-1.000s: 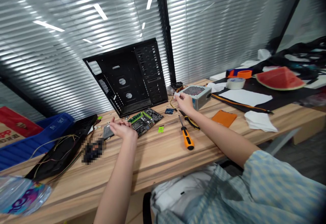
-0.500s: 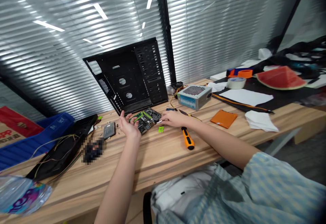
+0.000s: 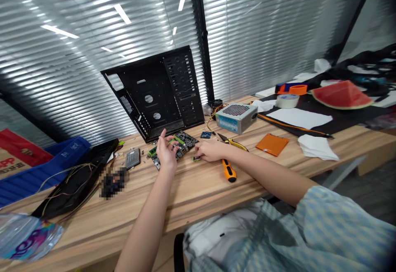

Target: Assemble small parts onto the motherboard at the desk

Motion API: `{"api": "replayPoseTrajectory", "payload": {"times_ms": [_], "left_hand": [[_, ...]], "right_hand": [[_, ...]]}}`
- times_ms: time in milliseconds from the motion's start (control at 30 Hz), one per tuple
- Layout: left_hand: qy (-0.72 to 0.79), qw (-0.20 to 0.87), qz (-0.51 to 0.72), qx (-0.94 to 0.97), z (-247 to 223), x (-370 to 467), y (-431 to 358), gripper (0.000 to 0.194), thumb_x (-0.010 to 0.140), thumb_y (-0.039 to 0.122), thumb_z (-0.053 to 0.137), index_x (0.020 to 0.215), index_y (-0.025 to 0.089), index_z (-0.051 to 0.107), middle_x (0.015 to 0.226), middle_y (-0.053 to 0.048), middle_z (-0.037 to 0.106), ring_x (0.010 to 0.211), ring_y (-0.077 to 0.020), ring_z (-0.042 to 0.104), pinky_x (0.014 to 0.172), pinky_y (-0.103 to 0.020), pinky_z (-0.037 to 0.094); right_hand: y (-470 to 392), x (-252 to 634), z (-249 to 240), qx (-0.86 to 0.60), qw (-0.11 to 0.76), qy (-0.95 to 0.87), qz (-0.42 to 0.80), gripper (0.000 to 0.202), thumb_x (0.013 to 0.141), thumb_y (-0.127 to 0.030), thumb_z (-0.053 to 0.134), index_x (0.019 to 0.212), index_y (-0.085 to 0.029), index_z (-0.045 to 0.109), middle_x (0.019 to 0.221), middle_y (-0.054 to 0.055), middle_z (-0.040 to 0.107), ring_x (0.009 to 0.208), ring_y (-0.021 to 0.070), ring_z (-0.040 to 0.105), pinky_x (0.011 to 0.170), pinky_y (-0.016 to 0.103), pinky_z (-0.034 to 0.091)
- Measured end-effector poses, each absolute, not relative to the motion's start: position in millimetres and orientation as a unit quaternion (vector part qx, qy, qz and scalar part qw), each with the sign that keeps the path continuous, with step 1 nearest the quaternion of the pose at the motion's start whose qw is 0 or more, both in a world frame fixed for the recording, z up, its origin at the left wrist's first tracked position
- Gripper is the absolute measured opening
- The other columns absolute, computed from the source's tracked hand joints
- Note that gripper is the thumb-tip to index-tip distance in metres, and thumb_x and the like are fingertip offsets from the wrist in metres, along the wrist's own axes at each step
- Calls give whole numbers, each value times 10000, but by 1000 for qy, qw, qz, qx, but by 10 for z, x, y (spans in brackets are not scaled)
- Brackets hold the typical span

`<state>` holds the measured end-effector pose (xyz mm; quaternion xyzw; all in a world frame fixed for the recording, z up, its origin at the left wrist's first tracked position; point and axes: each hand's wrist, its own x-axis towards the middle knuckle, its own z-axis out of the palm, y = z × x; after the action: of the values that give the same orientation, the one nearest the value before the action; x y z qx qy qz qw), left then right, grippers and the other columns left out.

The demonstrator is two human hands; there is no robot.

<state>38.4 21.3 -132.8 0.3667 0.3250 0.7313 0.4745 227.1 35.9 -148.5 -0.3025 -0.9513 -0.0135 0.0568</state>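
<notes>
A green-and-black circuit board (image 3: pixel 185 141) lies on the wooden table in front of the upright black computer case (image 3: pixel 154 94). Over the board's left part is my left hand (image 3: pixel 167 151), fingers apart and holding nothing. My right hand (image 3: pixel 209 150) is lowered to the table just right of the board, its fingers closed together at a small green piece (image 3: pixel 196 158) mostly hidden beneath them. Under that wrist lies an orange screwdriver (image 3: pixel 229 170). Pliers with yellow handles (image 3: pixel 233 141) and a small blue board (image 3: pixel 206 134) lie beyond the hand.
A boxy power supply (image 3: pixel 236 117) stands behind the pliers, with an orange flat piece (image 3: pixel 272 144) to its right. On the left are a grey drive (image 3: pixel 133 158), a black panel with wires (image 3: pixel 74 185) and a blue bin (image 3: pixel 62 156). A watermelon slice (image 3: pixel 342 94) sits far right.
My left hand has moved right across the board. My right hand has shifted slightly right and nearer, over the green piece, uncovering more of the blue board and pliers.
</notes>
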Motion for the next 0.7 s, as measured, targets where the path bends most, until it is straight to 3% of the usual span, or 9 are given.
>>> {"api": "replayPoseTrajectory", "payload": {"times_ms": [167,367,533,633,700], "left_hand": [[315,481,720,390,-1334,401,204,525,808,551,618,1225,232,603,813,-15,607,606,-106,596,504,-201,439],[305,492,713,395,-1332,400,194,552,794,546,636,1232,212,601,824,-19,605,622,-114,593,515,-215,451],[309,490,706,406,-1321,414,179,527,772,536,657,1188,213,639,873,-30,605,646,-110,584,527,-212,454],[316,483,695,429,-1348,441,169,483,767,523,663,1141,217,672,938,-48,615,701,-113,583,550,-202,455],[319,480,684,448,-1386,463,164,453,762,505,673,1109,216,692,981,-56,617,743,-118,580,574,-203,460]], "right_hand": [[411,2334,-1434,-302,100,-947,38,404,812,-114,507,1147,-237,697,1115,87,648,955,202,620,735,261,443],[565,2490,-1351,-374,246,-890,88,376,843,-71,442,1112,-158,690,1039,96,691,968,198,617,855,287,439],[597,2402,-1364,-425,444,-721,320,391,962,-257,358,1296,-129,516,1003,90,677,761,135,611,638,237,475],[536,2257,-1381,-375,451,-669,457,407,956,-414,379,1206,-157,572,959,64,661,628,110,561,485,203,420],[479,2169,-1383,-336,436,-679,485,391,916,-451,460,1113,-155,622,873,38,646,589,94,520,466,187,394]]}}
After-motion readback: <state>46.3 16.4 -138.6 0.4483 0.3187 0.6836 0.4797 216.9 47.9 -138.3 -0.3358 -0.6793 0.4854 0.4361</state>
